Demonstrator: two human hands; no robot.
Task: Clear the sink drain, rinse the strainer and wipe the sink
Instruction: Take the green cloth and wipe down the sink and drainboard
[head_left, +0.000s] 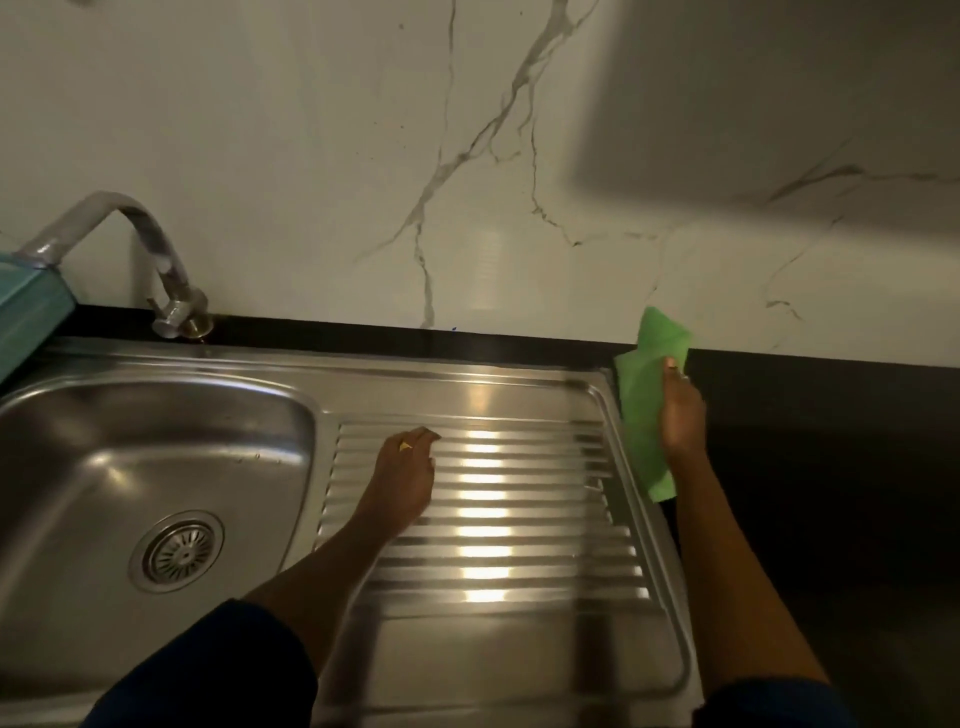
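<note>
At far left the strainer (179, 551) sits in the drain of the sink (363, 364), below the tap (150, 249). Our left grip (408, 467) rests on the ribbed drainboard (519, 519), fingers loosely curled and holding nothing. Further right, our right grip (683, 415) clasps the green cloth (644, 415) at the sink's right rim, beside the dark worktop (831, 467). The cloth's long axis runs near to far along that rim. We judge wiping is the step in hand. The drainboard lies just left of the cloth and the basin well beyond it, so the right grip should sweep leftward.
</note>
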